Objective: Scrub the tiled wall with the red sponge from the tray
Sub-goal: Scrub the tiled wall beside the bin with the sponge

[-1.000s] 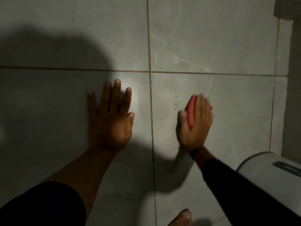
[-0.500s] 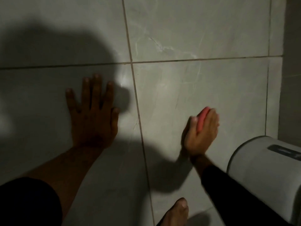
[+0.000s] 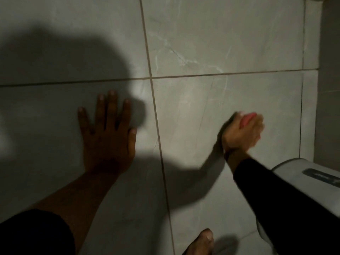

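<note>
The tiled wall point(image 3: 211, 43) fills the view, pale grey tiles with dark grout lines and faint veins. My right hand point(image 3: 241, 134) presses the red sponge point(image 3: 247, 119) against the lower right tile; only a strip of the sponge shows between thumb and fingers, and the hand is blurred. My left hand point(image 3: 108, 137) lies flat on the lower left tile with fingers spread, holding nothing, in shadow. No tray is in sight.
A white rounded container with a dark label point(image 3: 311, 179) stands at the lower right, close under my right forearm. A corner with a darker wall point(image 3: 329, 89) runs down the right edge. A bare foot point(image 3: 202, 242) shows at the bottom.
My right hand has slid the sponge down and to the right across the tile, away from the vertical grout line. My left hand has stayed flat on the wall.
</note>
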Available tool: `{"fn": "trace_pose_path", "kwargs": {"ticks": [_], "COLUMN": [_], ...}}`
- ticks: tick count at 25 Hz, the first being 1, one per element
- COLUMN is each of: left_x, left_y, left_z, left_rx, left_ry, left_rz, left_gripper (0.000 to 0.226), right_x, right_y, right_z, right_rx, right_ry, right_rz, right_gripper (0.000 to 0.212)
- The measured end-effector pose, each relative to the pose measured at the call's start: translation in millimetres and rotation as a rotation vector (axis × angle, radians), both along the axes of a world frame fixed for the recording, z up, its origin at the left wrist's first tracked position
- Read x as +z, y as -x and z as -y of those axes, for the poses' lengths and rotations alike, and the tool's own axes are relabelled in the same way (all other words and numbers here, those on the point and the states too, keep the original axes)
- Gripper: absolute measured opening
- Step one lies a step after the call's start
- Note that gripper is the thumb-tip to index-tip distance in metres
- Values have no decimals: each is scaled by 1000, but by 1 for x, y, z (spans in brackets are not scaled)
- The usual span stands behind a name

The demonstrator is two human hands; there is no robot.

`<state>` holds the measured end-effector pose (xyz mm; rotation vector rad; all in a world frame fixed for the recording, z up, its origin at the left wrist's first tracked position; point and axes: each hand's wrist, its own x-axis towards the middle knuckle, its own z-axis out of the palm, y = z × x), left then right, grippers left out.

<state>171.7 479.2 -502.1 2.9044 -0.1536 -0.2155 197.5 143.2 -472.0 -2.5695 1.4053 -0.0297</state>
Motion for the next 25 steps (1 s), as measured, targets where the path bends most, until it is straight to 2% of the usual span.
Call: {"fn": "trace_pose_path", "kwargs": {"ticks": [2, 4, 6, 8, 10, 11, 13, 15, 16, 18, 20, 23, 25], "left_x": [0, -1, -2, 1, 1, 1, 0, 0, 0, 0, 1, 2, 3], "left_y": [1, 1, 0, 0, 0, 1, 1, 0, 0, -1, -1, -1, 0], "left_z": [2, 1, 0, 1, 2, 3, 2, 2, 2, 4, 2, 0, 1], "left_rx": [0, 3, 2, 11, 15, 13, 5, 4, 7, 10, 3, 3, 5], "left_ry": [-18, -38, -35, -33, -46, -58, -74, -67, -68, -52, -37, -62, -58], "left_rz": [10, 20, 20, 17, 7, 5, 11, 19, 26, 21, 8, 8, 14], "left_gripper": [77, 75, 74, 74, 76, 77, 77, 76, 75, 74, 73, 76, 75], "right_x": [-8, -14, -20, -18, -2, 5, 6, 0, -6, -22, -31, -7, 9], "right_y": [-96, -141, -110, -22, 63, 78, 38, -57, -100, -121, -55, 106, 163], "right_z": [-14, -69, -126, -147, -125, -105, -80, -96, -118, -163, -178, -134, -88], "right_rx": [172, 500, 846, 1078, 1127, 1086, 859, 676, 733, 1055, 1351, 1476, 1541], "right_ry": [42, 61, 85, 37, -17, -38, -74, -36, -33, 53, 31, -6, -51], "right_rz": [1, 43, 104, -21, -223, -235, -129, 3, 34, 84, 73, -135, -269], "right_gripper": [79, 83, 80, 82, 88, 88, 86, 86, 84, 80, 76, 71, 63]}}
